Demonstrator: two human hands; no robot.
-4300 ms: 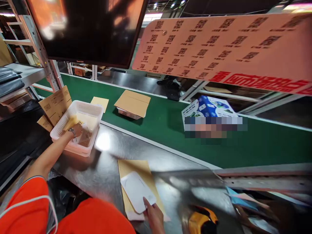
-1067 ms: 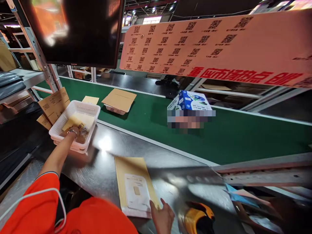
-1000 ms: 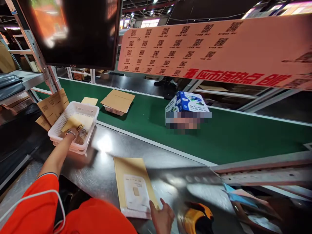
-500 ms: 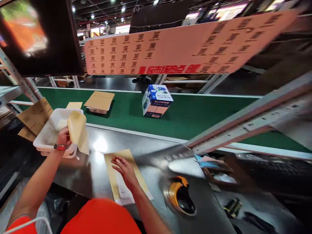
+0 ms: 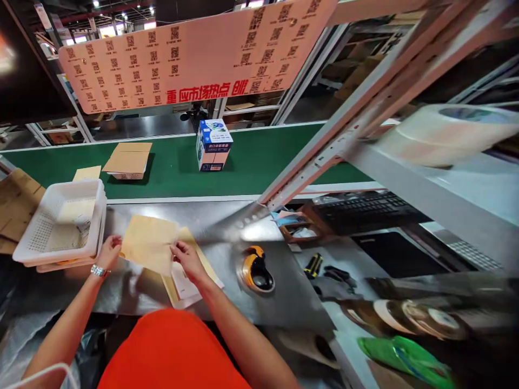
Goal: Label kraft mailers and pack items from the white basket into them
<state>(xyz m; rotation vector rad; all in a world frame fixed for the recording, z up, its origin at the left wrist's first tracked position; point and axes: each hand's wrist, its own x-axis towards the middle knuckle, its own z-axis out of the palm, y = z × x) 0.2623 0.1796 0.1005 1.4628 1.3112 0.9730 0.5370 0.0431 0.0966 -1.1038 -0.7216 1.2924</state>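
Both hands on one tan envelope, held just above the steel desk: left hand pinching its left edge, right hand pinching its right edge, each grip clenched on the paper. Beneath it, a second envelope with a white sheet. White basket just left of the left hand. Yellow-black scanner near the right hand. On the green belt beyond, a blue box.

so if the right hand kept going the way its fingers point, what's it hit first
Probably the left hand: the right hand points leftward along the tan envelope both hands hold, though depth is unclear.
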